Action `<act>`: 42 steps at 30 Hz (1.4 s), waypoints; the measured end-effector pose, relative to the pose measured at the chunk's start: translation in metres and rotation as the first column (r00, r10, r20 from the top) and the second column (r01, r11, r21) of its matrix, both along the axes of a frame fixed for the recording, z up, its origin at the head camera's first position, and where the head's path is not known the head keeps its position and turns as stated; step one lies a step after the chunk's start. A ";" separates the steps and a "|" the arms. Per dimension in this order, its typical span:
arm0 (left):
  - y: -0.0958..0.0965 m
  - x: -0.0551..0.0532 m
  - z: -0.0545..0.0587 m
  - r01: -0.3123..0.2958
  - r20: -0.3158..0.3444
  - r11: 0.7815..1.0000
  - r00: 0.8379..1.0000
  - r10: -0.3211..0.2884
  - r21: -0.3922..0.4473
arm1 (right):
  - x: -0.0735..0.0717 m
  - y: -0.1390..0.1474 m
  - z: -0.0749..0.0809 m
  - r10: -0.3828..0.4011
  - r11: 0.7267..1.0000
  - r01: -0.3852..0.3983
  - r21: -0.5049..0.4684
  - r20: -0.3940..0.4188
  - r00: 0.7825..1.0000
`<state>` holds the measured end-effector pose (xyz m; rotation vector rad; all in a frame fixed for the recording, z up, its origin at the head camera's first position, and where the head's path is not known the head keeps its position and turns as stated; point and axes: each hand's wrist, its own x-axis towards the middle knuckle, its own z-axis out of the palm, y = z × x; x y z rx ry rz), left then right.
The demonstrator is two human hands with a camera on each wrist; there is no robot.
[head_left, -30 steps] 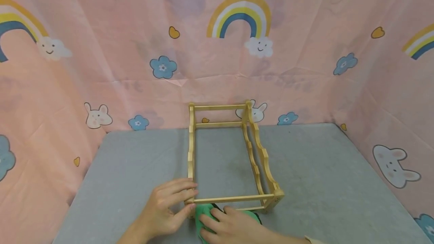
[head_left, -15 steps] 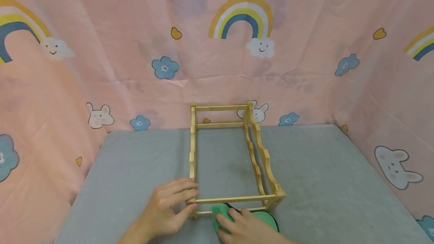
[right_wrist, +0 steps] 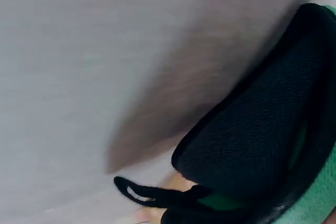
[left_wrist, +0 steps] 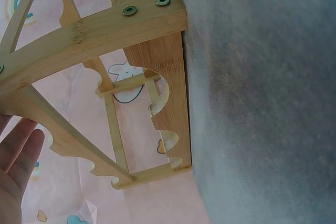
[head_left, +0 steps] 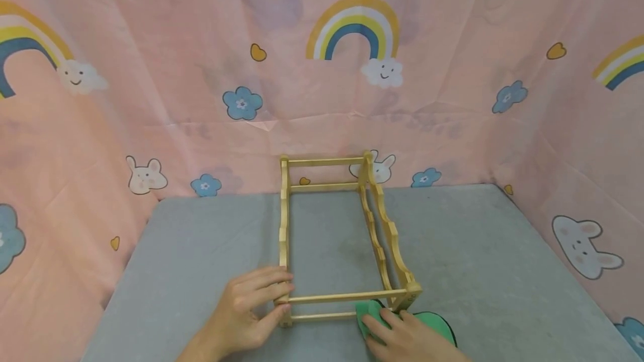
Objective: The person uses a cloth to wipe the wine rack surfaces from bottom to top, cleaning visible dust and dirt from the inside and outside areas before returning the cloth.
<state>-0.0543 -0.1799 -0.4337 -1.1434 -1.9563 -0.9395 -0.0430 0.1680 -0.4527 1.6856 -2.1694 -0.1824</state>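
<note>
A light wooden rack (head_left: 329, 296) with scalloped side rails and crossbars stands on the table. At its near left corner, my left hand (head_left: 246, 309) grips the frame, fingers on the rail and thumb against the post. Metal screws show on the rack's end (left_wrist: 89, 38) in the left wrist view. My right hand (head_left: 407, 339) holds a bunched green cloth (head_left: 436, 325) with black edging at the rack's near right corner. In the right wrist view the cloth (right_wrist: 247, 145) shows a dark underside and a black hanging loop; the right fingers are mostly hidden there.
The rack stands on a grey-covered table (head_left: 468, 250). Behind it and along both sides hangs a pink curtain (head_left: 322, 88) printed with rainbows, flowers and rabbits. The rack's far end stands close to the back curtain.
My right hand has slid the green cloth rightward along the rack's near end, from the left corner to the right corner. The left hand and the rack have stayed in place.
</note>
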 end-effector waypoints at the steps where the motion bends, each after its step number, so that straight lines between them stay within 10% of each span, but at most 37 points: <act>1: 0.000 0.000 0.000 0.001 0.000 1.000 1.000 -0.001 0.000 | 0.000 0.004 0.000 0.001 1.000 -0.001 -0.004 -0.002 1.000; 25: 0.001 -0.002 -0.001 0.015 -0.005 1.000 1.000 -0.015 0.011 | -0.002 0.046 0.046 0.096 0.974 -0.122 -0.188 -0.140 0.985; 42: 0.001 -0.002 -0.002 0.018 0.000 1.000 1.000 -0.018 0.021 | 0.001 -0.020 0.054 0.089 0.949 -0.068 -0.308 0.055 0.994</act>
